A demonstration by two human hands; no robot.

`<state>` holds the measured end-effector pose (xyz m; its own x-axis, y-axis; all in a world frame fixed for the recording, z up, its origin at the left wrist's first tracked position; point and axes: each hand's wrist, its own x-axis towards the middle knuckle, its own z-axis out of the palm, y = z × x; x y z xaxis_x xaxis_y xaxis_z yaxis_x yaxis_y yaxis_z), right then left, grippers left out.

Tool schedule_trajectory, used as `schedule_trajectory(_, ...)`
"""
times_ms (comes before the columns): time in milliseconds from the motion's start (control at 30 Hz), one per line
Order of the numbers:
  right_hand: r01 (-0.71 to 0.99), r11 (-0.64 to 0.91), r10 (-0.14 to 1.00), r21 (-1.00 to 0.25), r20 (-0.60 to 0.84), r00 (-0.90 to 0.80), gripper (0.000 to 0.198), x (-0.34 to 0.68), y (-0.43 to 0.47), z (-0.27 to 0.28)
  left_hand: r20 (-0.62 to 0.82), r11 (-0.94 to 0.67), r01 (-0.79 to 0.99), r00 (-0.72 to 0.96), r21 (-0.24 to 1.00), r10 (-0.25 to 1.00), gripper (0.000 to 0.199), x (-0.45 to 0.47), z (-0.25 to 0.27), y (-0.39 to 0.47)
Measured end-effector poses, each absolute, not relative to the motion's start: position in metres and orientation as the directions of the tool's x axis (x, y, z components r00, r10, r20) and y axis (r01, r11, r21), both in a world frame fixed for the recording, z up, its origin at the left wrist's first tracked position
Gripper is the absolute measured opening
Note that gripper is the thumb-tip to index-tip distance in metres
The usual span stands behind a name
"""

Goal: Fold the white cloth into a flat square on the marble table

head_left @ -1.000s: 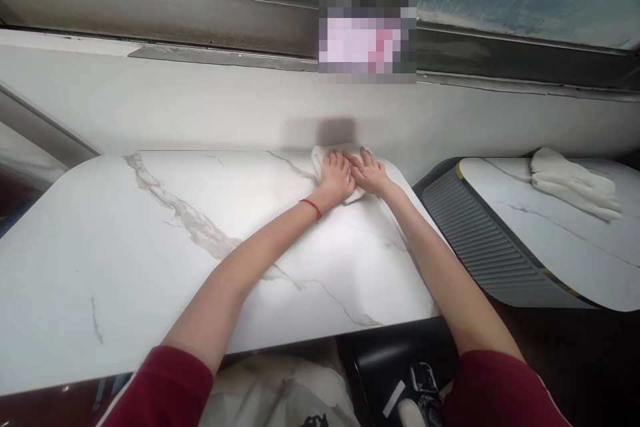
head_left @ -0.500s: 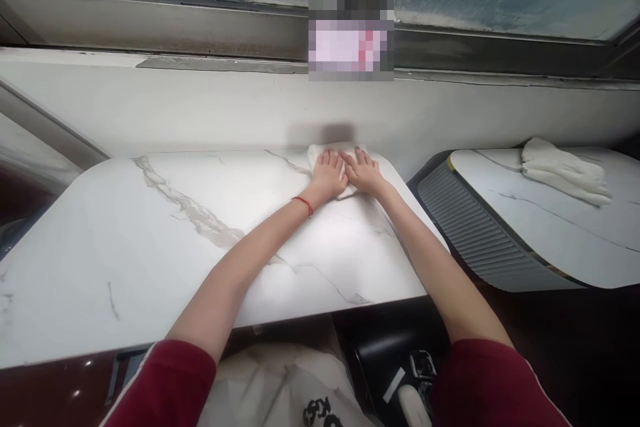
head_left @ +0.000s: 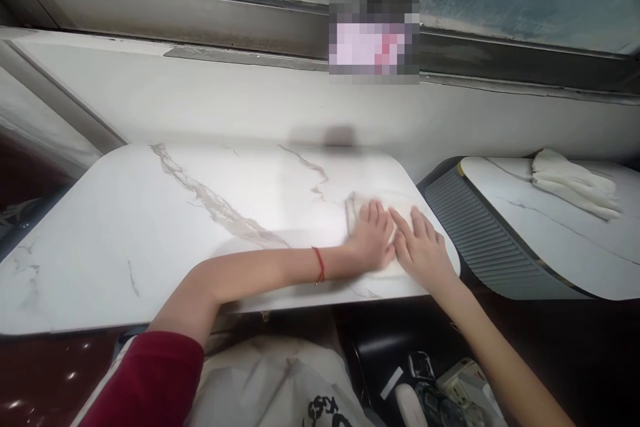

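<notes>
Both hands flat, fingers extended, pressing not gripping — left hand (head_left: 373, 237) and right hand (head_left: 424, 248) side by side on white cloth (head_left: 353, 209), slightly blurred. Cloth lies at right end of marbled tabletop (head_left: 125, 213). Red bracelet (head_left: 319, 265) on left wrist — second cloth (head_left: 573, 183) on neighbouring table (head_left: 590, 247).

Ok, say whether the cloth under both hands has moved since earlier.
Yes: the white cloth has moved from the back edge of the marble-patterned tabletop toward its front-right corner.
</notes>
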<state>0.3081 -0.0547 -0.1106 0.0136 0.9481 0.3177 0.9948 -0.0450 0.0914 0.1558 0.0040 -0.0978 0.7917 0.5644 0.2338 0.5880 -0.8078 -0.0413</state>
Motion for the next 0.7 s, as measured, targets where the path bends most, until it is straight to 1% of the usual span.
schedule_trajectory(100,0.99,-0.122,0.957,0.072,0.274,0.098,0.066,0.307,-0.099,-0.108,0.308,-0.845,0.523,0.826,-0.109,0.472,0.066,0.159,-0.104,-0.028)
schedule_trajectory(167,0.988,-0.147,0.956,0.056,0.264,0.127,0.067,0.309,-0.114,-0.107,0.332,-0.849,0.507,0.834,-0.15,0.44,0.065,0.163,-0.107,-0.039)
schedule_trajectory(233,0.987,-0.149,0.959,0.051,0.25,0.132,0.066,0.315,-0.116,-0.108,0.344,-0.853,0.501,0.835,-0.148,0.43,0.066,0.169,-0.108,-0.041)
schedule_trajectory(333,0.984,-0.163,0.966,0.069,0.217,0.144,0.064,0.327,-0.099,-0.109,0.34,-0.865,0.495,0.83,-0.084,0.442,0.068,0.18,-0.108,-0.027)
schedule_trajectory(467,0.978,-0.193,0.971,0.083,0.161,0.178,0.064,0.342,-0.052,-0.105,0.296,-0.867,0.498,0.829,-0.004,0.475,0.066,0.192,-0.106,0.017)
schedule_trajectory(567,0.984,-0.163,0.981,0.067,0.115,0.155,0.065,0.348,-0.007,-0.102,0.282,-0.847,0.528,0.804,0.066,0.523,0.066,0.195,-0.105,0.055)
schedule_trajectory(700,0.992,-0.105,0.989,0.07,0.116,0.097,0.062,0.349,0.051,-0.101,0.258,-0.782,0.61,0.742,0.124,0.619,0.066,0.192,-0.103,0.097)
